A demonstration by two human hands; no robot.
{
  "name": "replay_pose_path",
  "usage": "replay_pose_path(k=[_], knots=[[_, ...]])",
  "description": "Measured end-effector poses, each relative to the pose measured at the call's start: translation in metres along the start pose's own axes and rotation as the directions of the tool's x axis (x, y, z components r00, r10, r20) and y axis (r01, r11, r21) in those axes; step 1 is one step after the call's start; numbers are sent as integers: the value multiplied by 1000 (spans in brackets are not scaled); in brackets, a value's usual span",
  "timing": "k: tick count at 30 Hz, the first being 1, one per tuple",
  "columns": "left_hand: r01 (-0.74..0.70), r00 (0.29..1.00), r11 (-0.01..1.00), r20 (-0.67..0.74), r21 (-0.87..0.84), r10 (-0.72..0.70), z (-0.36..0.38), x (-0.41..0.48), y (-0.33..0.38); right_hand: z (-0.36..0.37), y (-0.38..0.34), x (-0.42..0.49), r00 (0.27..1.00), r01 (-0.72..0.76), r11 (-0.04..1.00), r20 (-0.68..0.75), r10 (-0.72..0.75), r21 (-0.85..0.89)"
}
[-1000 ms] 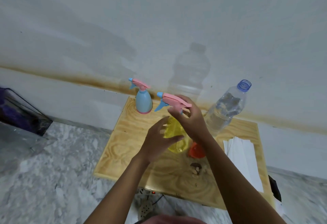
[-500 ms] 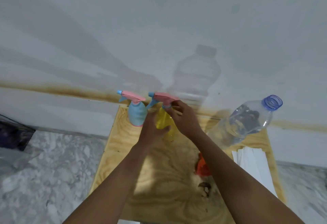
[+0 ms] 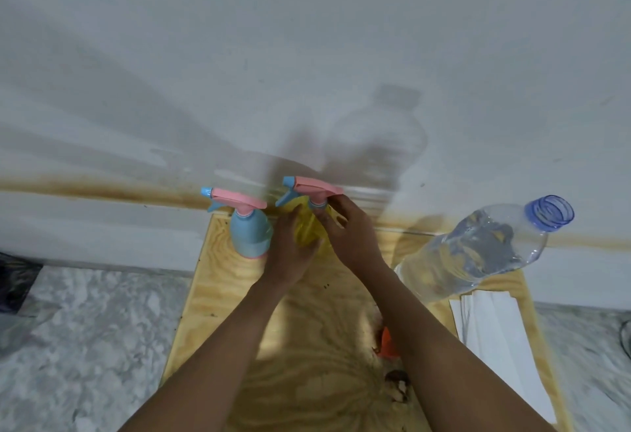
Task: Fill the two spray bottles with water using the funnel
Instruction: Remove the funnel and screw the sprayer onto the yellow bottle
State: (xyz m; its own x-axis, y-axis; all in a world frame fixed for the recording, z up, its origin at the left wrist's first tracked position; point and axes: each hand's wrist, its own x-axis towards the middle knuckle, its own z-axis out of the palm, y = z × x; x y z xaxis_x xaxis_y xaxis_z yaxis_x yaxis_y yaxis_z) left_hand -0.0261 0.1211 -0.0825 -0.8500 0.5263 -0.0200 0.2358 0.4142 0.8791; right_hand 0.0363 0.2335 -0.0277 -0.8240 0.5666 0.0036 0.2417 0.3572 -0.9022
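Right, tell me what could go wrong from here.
1. The uncapped water bottle stands close beside the right forearm. Pulling that arm back could knock it over and soak the white paper next to it.
2. The left hand holding the yellow spray bottle sits right beside the blue spray bottle. Twisting could tip the blue one.
3. The orange funnel lies partly hidden under the right forearm and might get swept off the wooden board.

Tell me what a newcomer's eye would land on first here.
The left hand grips the yellow spray bottle at the back of the wooden board while the right hand pinches the neck of its pink sprayer. A blue spray bottle stands beside it, and an uncapped water bottle stands at the right.
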Motion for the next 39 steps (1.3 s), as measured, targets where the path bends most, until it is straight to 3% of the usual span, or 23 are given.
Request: replay_pose_path(k=[12,22,26,29,33,36,39], knots=[[106,994,994,-39,-20,-107,6,-8,0,-14,0,-11,999,-28,995,40,32,-94],[177,983,983,-58,39,-175,5,-14,10,-38,-15,-44,996,-45,999,82,47,-24],[210,974,977,-76,-45,-212,1,-42,32,-68,-15,-95,999,32,999,-5,-32,-29],[273,955,953,-81,-132,-285,4,-87,54,-105,5,-142,993,10,998,-114,-17,-66],[178,983,971,-18,-157,-183,26,-133,97,-154,56,-191,979,-128,962,-186,84,-239],[63,997,986,54,-156,-56,49,-139,142,-175,97,-210,963,-269,897,-118,243,-351],[-46,994,988,87,-147,59,69,-132,188,-179,122,-215,941,-305,828,-19,337,-471]])
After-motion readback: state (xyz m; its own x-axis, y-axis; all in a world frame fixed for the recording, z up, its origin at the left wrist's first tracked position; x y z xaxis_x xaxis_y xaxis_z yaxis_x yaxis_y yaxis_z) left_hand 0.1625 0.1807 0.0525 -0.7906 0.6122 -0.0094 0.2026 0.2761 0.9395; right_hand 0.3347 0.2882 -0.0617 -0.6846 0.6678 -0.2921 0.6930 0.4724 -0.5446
